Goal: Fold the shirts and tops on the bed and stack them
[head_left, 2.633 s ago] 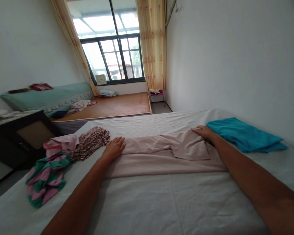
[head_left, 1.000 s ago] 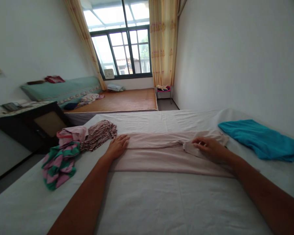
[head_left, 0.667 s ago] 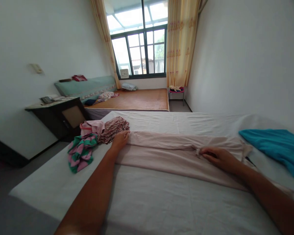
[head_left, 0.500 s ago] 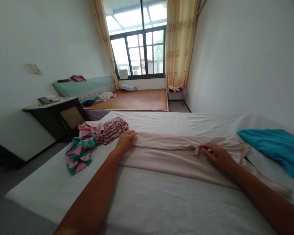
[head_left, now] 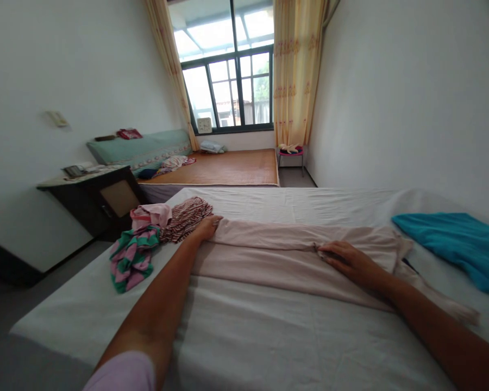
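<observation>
"Starting with the hands, what is the finding?"

"The left hand (head_left: pixel 208 227) grips the upper left corner of the pale pink garment (head_left: pixel 269 267), fingers curled at its edge. The right hand (head_left: pixel 348 259) pinches a bunched fold right of the garment's middle."

"Position of that garment?"

"Laid crosswise on the white sheet (head_left: pixel 293 347), in lengthwise layers. Part of it passes behind the right forearm (head_left: pixel 440 326) and emerges on the far side, rumpled."

"Items on the left?"

"Three, heaped together: a striped garment (head_left: pixel 189 217) just beside the left hand, a light pink garment (head_left: pixel 150 215) next to it, and a pink-and-green checked garment (head_left: pixel 132 260) nearer the camera."

"On the right?"

"One turquoise cloth (head_left: pixel 452 239), lying flat near the garment's right end."
</observation>
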The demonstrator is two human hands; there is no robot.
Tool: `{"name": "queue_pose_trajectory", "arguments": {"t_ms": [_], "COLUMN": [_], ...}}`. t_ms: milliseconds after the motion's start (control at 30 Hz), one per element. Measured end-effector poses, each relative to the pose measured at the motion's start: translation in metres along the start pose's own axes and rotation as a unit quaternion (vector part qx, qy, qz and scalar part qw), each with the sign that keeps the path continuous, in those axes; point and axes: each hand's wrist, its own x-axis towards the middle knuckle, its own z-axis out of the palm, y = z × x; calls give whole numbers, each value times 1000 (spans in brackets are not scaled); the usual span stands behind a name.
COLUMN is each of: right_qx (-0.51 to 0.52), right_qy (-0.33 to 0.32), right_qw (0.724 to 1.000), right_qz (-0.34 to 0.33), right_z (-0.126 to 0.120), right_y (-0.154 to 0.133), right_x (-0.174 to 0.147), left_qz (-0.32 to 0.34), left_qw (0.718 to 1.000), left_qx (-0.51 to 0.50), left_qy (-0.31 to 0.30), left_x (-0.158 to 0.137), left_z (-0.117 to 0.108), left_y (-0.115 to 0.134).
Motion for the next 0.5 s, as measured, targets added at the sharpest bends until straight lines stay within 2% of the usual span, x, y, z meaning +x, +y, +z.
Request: {"name": "queue_pose_trajectory", "arguments": {"t_ms": [100,333,500], "right_qx": [4,-6,-10], "right_qy": [2,-2,-9], "right_qw": [1000,1000,1000], "right_qz": [2,14,20], "right_z": [-1,0,2], "right_y": [-3,-1,2], "right_x": [1,2,3], "left_qz": [8,-15,-1], "left_qw": [999,980,976], "left_qx": [-30,-196,-216], "left_qy": [-11,23,-31], "left_x": [1,-15,-14], "left_z": [-1,-3,-4], "left_y": [2,6,12]}}
